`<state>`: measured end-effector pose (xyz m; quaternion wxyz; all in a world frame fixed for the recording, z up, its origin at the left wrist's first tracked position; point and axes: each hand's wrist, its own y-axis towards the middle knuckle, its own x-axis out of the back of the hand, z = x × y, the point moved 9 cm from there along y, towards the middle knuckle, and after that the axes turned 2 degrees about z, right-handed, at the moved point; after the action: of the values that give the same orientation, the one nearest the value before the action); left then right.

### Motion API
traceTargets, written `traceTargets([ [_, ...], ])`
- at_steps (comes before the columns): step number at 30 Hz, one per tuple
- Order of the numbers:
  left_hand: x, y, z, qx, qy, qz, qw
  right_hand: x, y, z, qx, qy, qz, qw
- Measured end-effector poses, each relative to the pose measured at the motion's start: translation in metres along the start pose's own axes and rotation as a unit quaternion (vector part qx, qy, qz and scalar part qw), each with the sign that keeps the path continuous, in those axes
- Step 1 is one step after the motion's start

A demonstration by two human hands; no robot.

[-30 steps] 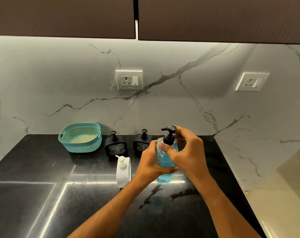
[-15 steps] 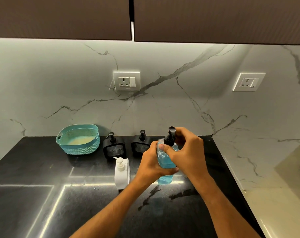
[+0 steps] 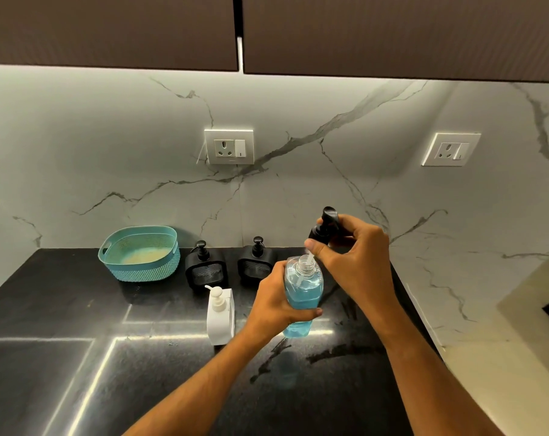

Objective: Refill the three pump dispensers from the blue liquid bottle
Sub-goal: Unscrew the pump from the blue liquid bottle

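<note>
Two hands busy: my left hand [image 3: 276, 305] grips the blue bottle [image 3: 301, 297] above the counter's [image 3: 62, 309] middle. My right hand [image 3: 355, 256] has just lifted its black pump [image 3: 325, 226] free (tube trailing), so pouring can start.

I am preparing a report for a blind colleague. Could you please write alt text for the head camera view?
Above a black counter, the left hand holds a clear bottle of blue liquid while the right hand lifts its black pump top off the open neck. Behind stand a white pump dispenser, two black pump dispensers and a teal basket.
</note>
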<state>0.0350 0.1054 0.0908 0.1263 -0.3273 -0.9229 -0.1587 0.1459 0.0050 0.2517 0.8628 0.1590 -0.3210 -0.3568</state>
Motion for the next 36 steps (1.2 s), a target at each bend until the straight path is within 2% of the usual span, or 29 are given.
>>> traceTargets([
  [26, -0.015, 0.004, 0.052, 0.049, 0.012, 0.007, 0.999, 0.035, 0.022, 0.032, 0.018, 0.013, -0.034, 0.999],
  [36, -0.019, 0.009, 0.058, 0.058, 0.021, 0.011, 0.998, 0.061, 0.021, 0.033, 0.003, 0.021, -0.086, 0.996],
])
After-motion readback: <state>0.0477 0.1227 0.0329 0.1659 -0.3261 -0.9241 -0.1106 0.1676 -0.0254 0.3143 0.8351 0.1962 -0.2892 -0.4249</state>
